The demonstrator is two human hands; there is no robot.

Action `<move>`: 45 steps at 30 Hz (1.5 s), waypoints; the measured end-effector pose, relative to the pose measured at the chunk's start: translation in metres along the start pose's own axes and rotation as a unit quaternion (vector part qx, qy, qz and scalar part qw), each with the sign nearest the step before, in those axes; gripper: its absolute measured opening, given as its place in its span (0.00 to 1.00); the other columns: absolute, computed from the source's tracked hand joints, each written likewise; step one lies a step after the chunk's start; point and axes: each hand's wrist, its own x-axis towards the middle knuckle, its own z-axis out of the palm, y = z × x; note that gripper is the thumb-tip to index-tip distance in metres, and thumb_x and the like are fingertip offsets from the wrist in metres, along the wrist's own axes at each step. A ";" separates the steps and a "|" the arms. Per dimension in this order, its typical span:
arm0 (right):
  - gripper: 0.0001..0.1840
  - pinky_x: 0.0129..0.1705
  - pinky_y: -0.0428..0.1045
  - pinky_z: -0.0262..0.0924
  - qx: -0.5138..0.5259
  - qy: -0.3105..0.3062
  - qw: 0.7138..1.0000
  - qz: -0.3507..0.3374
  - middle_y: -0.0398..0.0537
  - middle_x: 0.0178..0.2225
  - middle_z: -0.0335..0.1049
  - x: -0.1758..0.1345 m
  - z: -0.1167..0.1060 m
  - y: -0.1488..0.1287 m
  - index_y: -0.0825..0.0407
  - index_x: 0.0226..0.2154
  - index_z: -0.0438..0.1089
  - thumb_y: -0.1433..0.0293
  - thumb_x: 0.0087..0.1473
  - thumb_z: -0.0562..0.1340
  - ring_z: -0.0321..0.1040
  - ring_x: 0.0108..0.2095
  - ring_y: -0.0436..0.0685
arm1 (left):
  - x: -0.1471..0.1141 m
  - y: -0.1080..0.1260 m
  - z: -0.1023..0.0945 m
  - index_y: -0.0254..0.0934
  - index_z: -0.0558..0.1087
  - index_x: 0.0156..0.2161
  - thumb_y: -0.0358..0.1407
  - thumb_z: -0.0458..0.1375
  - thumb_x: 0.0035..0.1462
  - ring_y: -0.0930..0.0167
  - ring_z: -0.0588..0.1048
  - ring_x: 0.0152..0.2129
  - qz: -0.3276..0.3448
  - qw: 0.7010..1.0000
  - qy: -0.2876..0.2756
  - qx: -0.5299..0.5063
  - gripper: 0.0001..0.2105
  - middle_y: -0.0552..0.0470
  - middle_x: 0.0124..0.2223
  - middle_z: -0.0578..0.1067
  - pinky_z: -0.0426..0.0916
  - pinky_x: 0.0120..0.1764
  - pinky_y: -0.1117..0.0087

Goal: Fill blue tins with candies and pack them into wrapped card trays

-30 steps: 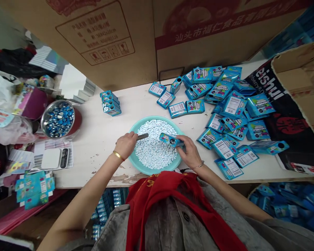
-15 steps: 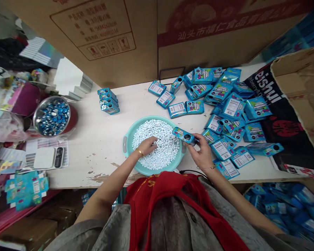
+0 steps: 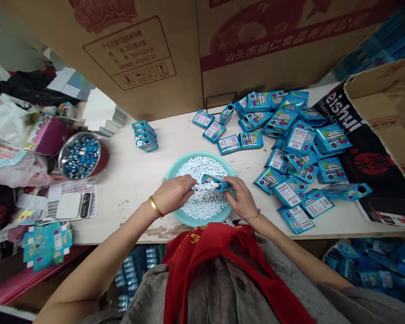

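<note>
A small blue candy box (image 3: 225,185) is tilted over a mint-green basin (image 3: 171,172), gripped in my right hand (image 3: 241,199). White pellet-like candies (image 3: 205,208) fill the basin. My left hand (image 3: 173,193) is closed at the basin's left side, its fingertips pinching something I cannot make out. A heap of candies stretches from those fingertips to the box's open end; whatever carries them is hidden.
Several blue boxes (image 3: 299,137) are piled at the right. A short row of boxes (image 3: 145,136) stands back left. Further left are a metal bowl of blue-wrapped pieces (image 3: 81,155) and a white scale (image 3: 69,205). Large cartons (image 3: 138,81) wall the back.
My left hand has risen out of the candies and moved left, with candies now at its fingertips. My right hand has brought the box left over the basin.
</note>
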 end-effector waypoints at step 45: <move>0.53 0.45 0.63 0.64 -0.099 -0.063 0.908 0.402 0.58 0.47 0.61 0.032 -0.007 0.113 0.49 0.62 0.52 0.45 0.37 0.64 0.67 0.45 0.71 | 0.003 -0.252 0.054 0.40 0.69 0.47 0.40 0.56 0.58 0.65 0.74 0.40 -0.325 0.939 0.098 0.055 0.13 0.47 0.48 0.70 0.67 0.36 0.70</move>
